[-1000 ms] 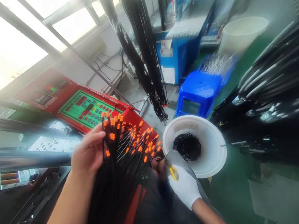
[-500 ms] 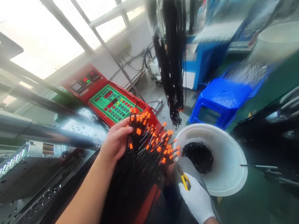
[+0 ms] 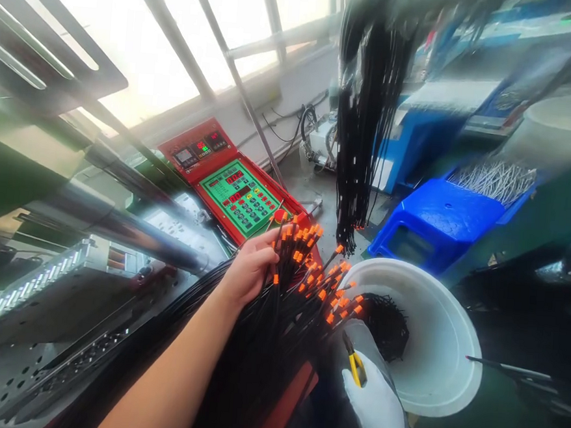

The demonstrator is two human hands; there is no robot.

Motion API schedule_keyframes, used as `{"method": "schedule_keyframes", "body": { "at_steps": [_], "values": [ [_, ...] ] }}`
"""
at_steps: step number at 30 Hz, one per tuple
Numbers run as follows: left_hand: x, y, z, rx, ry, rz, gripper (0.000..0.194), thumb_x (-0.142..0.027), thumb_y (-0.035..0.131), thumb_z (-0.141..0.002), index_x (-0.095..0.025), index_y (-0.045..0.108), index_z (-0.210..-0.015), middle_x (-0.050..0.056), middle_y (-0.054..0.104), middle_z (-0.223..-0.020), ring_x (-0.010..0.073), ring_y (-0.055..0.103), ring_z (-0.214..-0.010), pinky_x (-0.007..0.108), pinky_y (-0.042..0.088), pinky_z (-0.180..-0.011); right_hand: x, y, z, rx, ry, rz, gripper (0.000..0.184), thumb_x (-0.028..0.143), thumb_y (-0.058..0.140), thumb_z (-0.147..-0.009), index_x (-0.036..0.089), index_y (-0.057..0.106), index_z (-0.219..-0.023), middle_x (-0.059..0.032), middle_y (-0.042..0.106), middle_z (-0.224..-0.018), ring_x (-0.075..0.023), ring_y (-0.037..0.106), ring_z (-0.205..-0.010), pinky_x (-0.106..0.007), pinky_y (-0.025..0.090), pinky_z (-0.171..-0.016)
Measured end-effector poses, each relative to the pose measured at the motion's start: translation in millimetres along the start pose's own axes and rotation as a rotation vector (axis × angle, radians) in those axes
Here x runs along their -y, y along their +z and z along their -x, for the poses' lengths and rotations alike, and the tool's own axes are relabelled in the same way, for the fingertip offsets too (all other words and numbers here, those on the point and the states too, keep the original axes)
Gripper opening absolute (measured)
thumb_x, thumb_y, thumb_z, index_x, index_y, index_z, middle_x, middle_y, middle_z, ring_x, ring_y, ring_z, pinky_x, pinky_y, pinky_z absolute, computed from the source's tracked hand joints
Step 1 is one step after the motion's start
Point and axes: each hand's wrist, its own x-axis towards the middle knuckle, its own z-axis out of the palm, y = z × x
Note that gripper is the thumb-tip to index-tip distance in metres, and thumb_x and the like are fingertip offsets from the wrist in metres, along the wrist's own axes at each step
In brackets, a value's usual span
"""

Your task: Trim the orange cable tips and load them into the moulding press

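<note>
My bare left hand (image 3: 251, 269) is closed round some black cables with orange end caps, fingers near the tips. Beside it fans out the rest of the cable bundle (image 3: 304, 287), its orange ends pointing up and toward the bucket. In a white glove, my right hand (image 3: 374, 403) grips yellow-handled pliers (image 3: 357, 368). Their dark jaws point up and left, just below the orange ends, apart from them as far as I can see. A white round bucket (image 3: 456, 356) stands right of the bundle, with short black pieces (image 3: 388, 325) in its bottom.
A red control box (image 3: 242, 195) with a green panel sits behind my left hand. Black cables (image 3: 364, 135) hang at the back. Right of them are a blue stool (image 3: 446, 212) and a tray of pale strips (image 3: 496, 180). A metal machine (image 3: 64, 303) fills the left side.
The whole view has shifted, so the surroundings appear farther right and slightly lower. Both hands keep their hold on the cables and the pliers.
</note>
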Motion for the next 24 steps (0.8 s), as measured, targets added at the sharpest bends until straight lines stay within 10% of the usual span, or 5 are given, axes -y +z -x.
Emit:
{"method": "schedule_keyframes", "body": {
  "at_steps": [24],
  "values": [
    [5.0, 19.2, 3.1, 0.089, -0.093, -0.016, 0.039, -0.019, 0.069, -0.075, -0.016, 0.059, -0.113, 0.006, 0.067, -0.087, 0.0127, 0.064, -0.067, 0.022, 0.054, -0.063, 19.5, -7.9, 6.0, -0.046, 0.001, -0.03, 0.049, 0.043, 0.047, -0.078, 0.02, 0.057, -0.119, -0.0086, 0.062, -0.117, -0.0257, 0.058, -0.107, -0.033, 0.046, -0.085]
  ]
}}
